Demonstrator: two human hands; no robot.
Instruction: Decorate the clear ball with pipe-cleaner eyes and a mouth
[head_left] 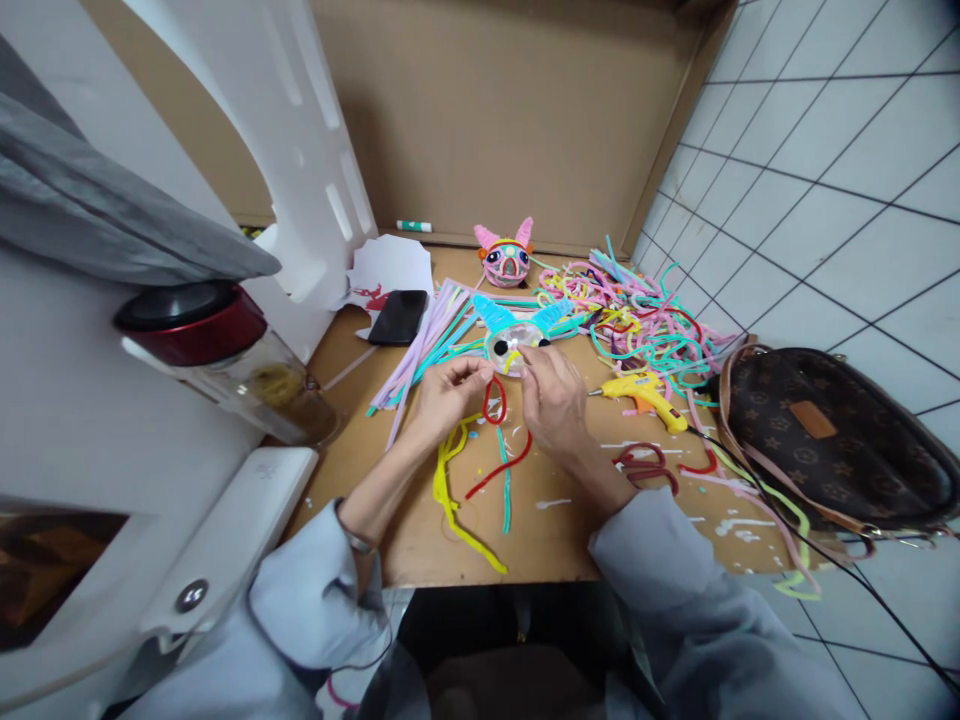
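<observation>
A clear bottle (281,395) with a red lid stands at far left, near a black phone (398,317) overlapping white paper (390,262) and a bundle of pastel pipe cleaners (420,368). The left hand (454,398) pinches a red pipe cleaner (487,405) between thumb and finger, its loop hanging above the tabletop (409,545), where yellow pipe cleaners (448,497) lie. A pink-eared figure (491,268) sits behind a blue-eared figure (493,315), which is just beyond the hands. The right hand (553,395) has its fingers bent before that face; what they grip cannot be told. Farther right are a tangled pile of pipe cleaners (649,325), a yellow glue gun (646,392), red-handled scissors (651,468) and a brown bag (847,440).
</observation>
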